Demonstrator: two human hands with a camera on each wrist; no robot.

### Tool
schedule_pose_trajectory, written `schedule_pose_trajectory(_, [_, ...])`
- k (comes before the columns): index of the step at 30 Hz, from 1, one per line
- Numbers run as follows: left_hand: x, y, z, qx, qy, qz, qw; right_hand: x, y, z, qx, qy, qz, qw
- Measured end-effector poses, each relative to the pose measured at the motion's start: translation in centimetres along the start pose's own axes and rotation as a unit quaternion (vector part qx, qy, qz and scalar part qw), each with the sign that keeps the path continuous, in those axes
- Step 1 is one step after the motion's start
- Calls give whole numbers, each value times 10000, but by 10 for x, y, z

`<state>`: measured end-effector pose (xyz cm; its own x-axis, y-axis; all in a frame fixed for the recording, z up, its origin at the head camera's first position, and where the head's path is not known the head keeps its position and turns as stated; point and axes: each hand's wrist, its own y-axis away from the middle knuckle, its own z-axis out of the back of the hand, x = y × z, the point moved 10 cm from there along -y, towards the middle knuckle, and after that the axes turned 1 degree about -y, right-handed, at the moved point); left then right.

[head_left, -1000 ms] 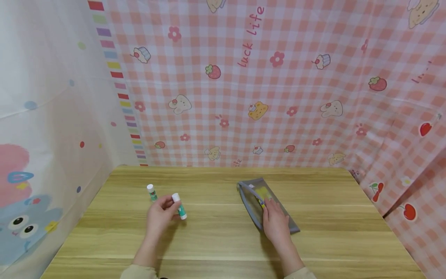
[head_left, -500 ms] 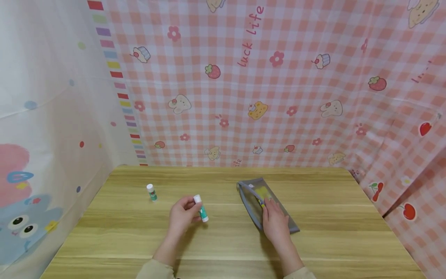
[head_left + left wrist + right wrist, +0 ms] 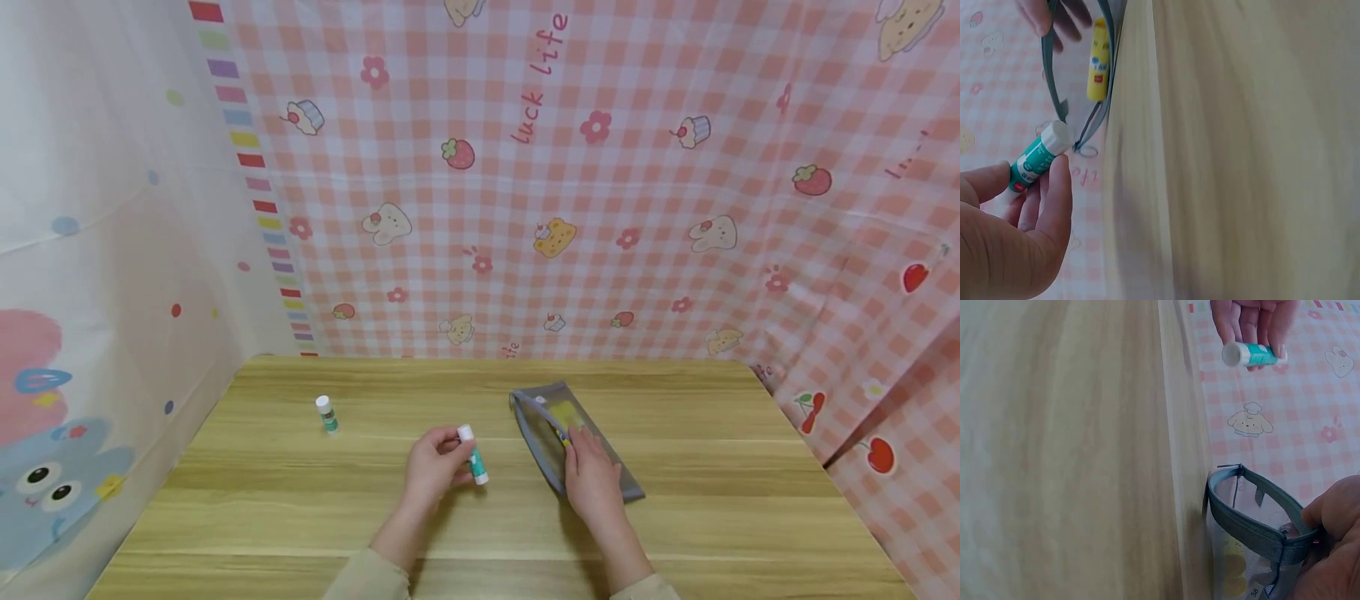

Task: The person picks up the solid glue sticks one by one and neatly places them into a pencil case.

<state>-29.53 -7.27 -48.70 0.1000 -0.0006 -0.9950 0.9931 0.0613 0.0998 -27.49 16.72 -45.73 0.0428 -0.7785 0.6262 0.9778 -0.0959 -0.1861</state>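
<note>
A green glue stick [image 3: 477, 467] with a white cap is pinched between the thumb and fingers of my left hand [image 3: 431, 468]. It is tilted, just left of a grey mesh zip pouch [image 3: 529, 448] and apart from it. My right hand [image 3: 592, 472] grips the pouch's rim, thumb on the edge, and the mouth gapes toward the left hand. In the left wrist view, a yellow printed tube [image 3: 1099, 62] shows inside the mouth. Through the mesh in the right wrist view, yellow round shapes [image 3: 1235, 565] appear. Some right-hand fingers are hidden by the pouch.
Another green glue stick [image 3: 327, 415] with a white cap stands on the wooden table [image 3: 262, 500] at the left. A pink checked cloth [image 3: 480, 208] hangs behind the table's back edge, and a white printed cloth [image 3: 97, 275] hangs on the left.
My left hand has carried its glue stick rightward across the table toward the pouch, away from the standing glue stick. The right hand and the pouch have stayed in place.
</note>
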Motion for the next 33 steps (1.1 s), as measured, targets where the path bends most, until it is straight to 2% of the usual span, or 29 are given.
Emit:
schedule_pose_trajectory(6, [5, 0, -20, 131, 187, 101, 9997, -2, 0, -2, 71, -39, -67, 9999])
schedule_pose_trajectory(16, [8, -2, -50, 206, 459, 44, 9987, -2, 0, -2, 100, -38, -113, 9999])
schedule_pose_trajectory(24, [8, 0, -66, 267, 677, 73, 9973, -3, -1, -2, 118, -31, -133, 9998])
schedule_pose_trajectory(33, [12, -3, -77, 136, 871, 140, 9960, -2, -1, -1, 83, 7, -125, 9999])
